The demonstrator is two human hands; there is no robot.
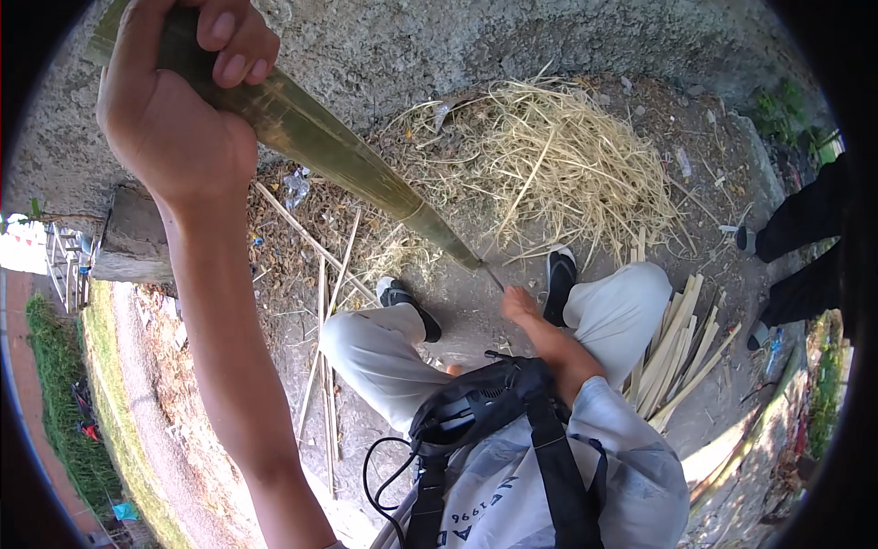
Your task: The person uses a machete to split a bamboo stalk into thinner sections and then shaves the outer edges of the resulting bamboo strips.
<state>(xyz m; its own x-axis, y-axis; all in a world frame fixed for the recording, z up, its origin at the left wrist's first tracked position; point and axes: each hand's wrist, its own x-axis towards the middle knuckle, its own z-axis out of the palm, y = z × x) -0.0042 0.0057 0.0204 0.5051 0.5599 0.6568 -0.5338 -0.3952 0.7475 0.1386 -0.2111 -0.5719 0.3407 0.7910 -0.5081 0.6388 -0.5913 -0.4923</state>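
Observation:
My left hand (pixel 187 110) is raised at the upper left, its fingers wrapped round a thick green bamboo pole (pixel 343 160). The pole slants down from there to the ground between my feet, narrowing with distance, and a joint ring shows near its lower end. Beside that end, my right hand (pixel 519 305) is closed on the grip of a thin, dark tool (pixel 493 277) that looks like a knife. The tool's tip meets the bamboo's lower end; whether it is cutting in, I cannot tell. My fingers hide its handle.
A heap of pale shavings (pixel 585 169) lies ahead, near a rough grey wall (pixel 439 46). Split bamboo strips (pixel 672 357) are stacked by my right knee, with long thin strips (pixel 322 384) at my left. Another person's dark-trousered legs (pixel 805 229) stand at the right.

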